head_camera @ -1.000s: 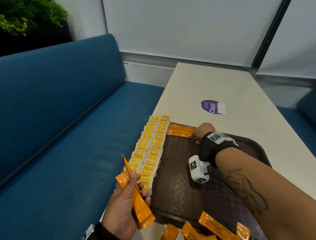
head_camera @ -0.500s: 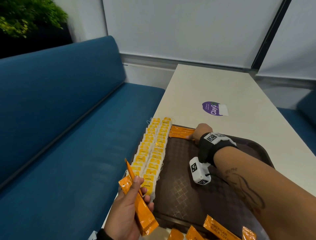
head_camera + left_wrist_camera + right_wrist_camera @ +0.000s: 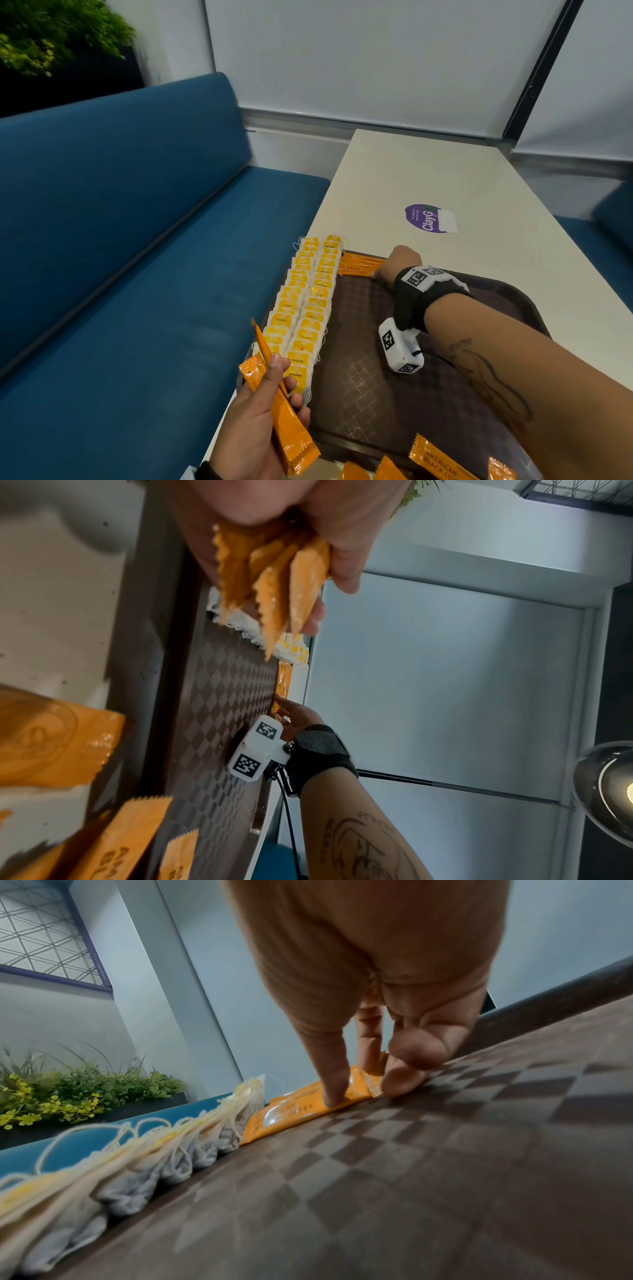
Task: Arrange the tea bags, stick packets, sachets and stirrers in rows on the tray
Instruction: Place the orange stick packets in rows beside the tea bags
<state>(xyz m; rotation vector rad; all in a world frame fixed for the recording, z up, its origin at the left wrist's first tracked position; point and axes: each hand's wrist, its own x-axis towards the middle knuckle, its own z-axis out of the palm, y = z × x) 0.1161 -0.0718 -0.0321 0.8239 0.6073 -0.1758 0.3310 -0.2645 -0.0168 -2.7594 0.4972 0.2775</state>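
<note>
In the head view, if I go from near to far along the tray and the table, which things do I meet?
Loose orange stick packets at the near edge → left hand holding stick packets → bare tray floor → right hand touching the laid stick packets at the far rim → purple sticker on the table.

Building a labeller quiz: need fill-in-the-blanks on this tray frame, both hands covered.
1. The left hand holds a bunch of ____ stick packets.
2. The right hand touches a packet at the tray's ____ edge.
3. The tea bags lie in ____ rows.

Missing words: orange; far; two
</note>
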